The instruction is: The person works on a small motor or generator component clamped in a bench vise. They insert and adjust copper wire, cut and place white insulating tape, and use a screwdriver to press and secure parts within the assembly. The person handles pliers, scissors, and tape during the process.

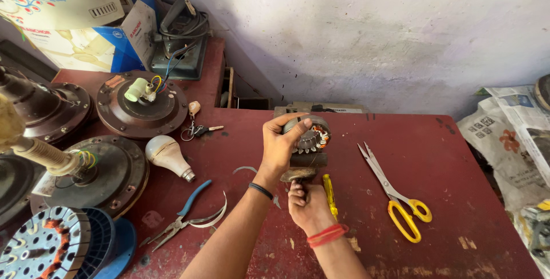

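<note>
The left hand (281,141) wraps over a round grey motor stator with copper windings (312,136), holding it above the red worktop (447,164). Below it the right hand (308,201) closes around the handle of a tool whose dark head (299,174) touches the stator's underside. A yellow-handled screwdriver (329,194) lies just beside that hand, yellow-handled scissors (395,193) further right. Blue-handled pliers (182,213) and a white bulb (167,156) lie to the left.

The left hand (281,144) grips a small motor stator (312,136) above the red table (447,164). The right hand (309,204) holds a hammer (301,171) beneath it. Yellow-handled scissors (395,193) lie to the right.
</note>
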